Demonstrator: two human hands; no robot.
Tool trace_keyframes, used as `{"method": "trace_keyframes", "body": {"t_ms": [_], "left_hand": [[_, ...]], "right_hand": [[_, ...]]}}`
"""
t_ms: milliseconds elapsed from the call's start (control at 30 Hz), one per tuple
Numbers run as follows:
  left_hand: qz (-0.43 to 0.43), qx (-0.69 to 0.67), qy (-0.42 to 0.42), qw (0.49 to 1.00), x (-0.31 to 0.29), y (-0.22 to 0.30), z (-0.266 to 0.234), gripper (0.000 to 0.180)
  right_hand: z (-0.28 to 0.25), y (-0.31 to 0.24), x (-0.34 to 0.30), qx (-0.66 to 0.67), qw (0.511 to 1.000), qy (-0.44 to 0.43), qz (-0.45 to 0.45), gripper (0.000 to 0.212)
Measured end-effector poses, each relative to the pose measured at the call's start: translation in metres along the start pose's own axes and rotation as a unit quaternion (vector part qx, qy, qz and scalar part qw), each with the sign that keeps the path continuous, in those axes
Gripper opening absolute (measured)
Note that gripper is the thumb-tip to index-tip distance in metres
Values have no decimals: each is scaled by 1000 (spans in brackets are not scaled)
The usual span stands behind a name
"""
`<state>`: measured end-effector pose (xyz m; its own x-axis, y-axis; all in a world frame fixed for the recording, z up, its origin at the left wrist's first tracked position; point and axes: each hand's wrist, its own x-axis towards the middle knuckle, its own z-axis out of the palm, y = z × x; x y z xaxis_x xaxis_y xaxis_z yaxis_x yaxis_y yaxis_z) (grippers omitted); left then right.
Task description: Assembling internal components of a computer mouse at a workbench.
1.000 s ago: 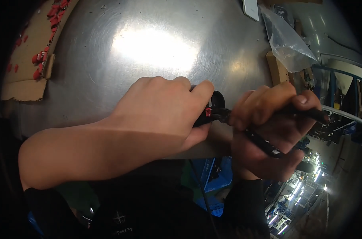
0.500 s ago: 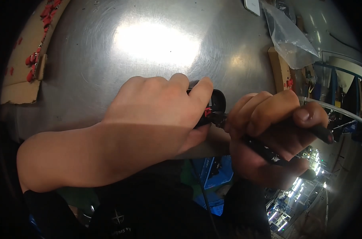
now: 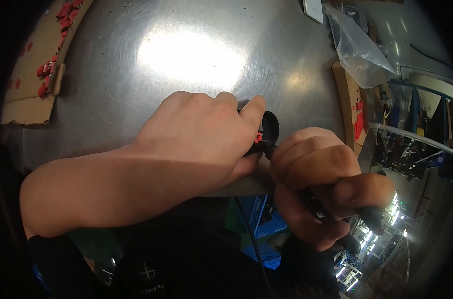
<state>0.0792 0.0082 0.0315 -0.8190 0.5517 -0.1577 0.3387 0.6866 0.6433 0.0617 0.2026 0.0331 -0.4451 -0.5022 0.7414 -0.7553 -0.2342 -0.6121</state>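
My left hand is closed over a black plastic part with a rounded end, held low over the metal table. A small red piece shows in that part, beside my fingertips. My right hand grips a pair of dark-handled pliers, whose two handle ends stick out past the fingers. The pliers' nose reaches the near end of the black part next to the red piece; its jaws are mostly hidden by my fingers.
On the left, a cardboard tray holds several red pieces. A cardboard box with more red pieces stands at the right, beside a clear plastic bag. A white phone-like slab lies at the far edge. Blue crates sit below the table.
My right hand has turned and shifted left and toward me, and the pliers' handles have come closer together. My left hand stays nearly in place on the black part.
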Motion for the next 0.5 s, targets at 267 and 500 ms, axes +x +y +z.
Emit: {"method": "trace_keyframes", "body": {"t_ms": [267,500], "left_hand": [[44,22,94,994,-1,-4,14,70],[32,76,108,991,-3,2,12,50]], "right_hand": [[-32,3,4,165,975,109,105,67],[-45,9,-14,149,970,156,112,74]]}}
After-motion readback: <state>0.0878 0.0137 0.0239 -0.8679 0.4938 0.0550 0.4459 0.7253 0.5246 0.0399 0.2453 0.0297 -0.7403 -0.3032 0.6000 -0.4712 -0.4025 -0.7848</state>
